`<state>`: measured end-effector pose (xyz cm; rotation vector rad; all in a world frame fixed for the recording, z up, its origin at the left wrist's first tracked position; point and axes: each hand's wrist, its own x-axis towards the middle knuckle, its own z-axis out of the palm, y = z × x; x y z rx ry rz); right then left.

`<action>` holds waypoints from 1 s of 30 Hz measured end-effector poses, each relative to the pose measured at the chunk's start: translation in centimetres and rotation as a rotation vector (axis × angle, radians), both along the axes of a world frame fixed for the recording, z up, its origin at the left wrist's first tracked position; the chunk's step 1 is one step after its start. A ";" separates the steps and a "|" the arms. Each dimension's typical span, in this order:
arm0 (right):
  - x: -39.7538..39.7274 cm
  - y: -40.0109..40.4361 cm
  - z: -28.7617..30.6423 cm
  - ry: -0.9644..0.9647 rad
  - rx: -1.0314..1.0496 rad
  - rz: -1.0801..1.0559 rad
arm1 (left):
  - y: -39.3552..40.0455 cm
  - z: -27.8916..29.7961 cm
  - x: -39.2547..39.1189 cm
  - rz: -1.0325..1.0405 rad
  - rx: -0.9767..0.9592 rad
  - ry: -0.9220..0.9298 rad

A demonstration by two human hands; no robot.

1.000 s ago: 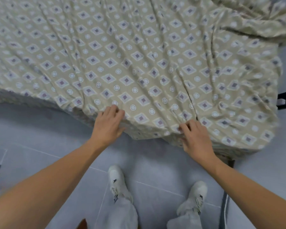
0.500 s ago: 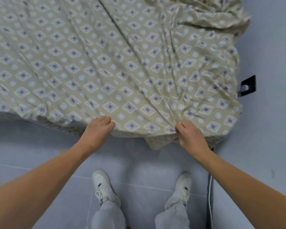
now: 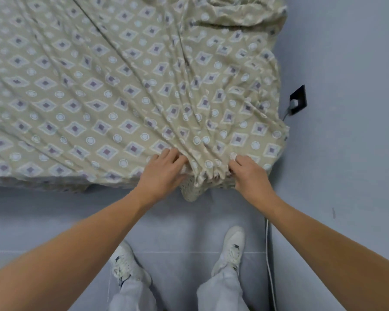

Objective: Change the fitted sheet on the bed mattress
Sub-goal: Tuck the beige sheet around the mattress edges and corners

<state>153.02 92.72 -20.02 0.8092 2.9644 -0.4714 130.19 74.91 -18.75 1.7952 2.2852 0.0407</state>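
A beige fitted sheet [image 3: 126, 86] with a purple diamond and white circle pattern covers the bed and hangs over its near edge. The fabric is gathered into tight folds toward the near right corner. My left hand [image 3: 163, 170] grips the bunched hem at the bed's edge. My right hand [image 3: 249, 173] grips the same bunch a short way to the right. A wad of gathered hem [image 3: 192, 191] hangs down between the two hands. The mattress itself is hidden under the sheet.
Grey tiled floor [image 3: 54, 221] lies in front of the bed, with my two white shoes [image 3: 231, 248] on it. A grey wall [image 3: 346, 108] runs along the right side with a black socket [image 3: 298, 100] and a white cable [image 3: 268, 254] down to the floor.
My hands have come much closer together along the hem, bunching the fabric between them. The view has shifted toward the bed's right corner.
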 end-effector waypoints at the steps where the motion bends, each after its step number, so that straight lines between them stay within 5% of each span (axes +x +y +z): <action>1: 0.4 0.3 0.1 0.001 -0.003 0.021 | 0.8 0.1 0.7 -0.004 -0.005 -0.003; 10: 8.9 5.6 -0.1 -0.076 -0.021 -0.200 | 5.0 0.4 4.4 -0.075 0.063 0.018; 15: 8.1 6.7 1.6 0.064 -0.057 -0.183 | 8.2 0.6 5.8 -0.020 0.068 0.012; 24: 4.2 11.2 -0.1 0.215 -0.496 -0.732 | 10.9 -1.4 6.3 0.011 -0.048 -0.005; 30: 7.1 14.3 0.2 0.114 -0.408 -0.873 | 12.1 -1.1 6.2 0.011 -0.045 -0.028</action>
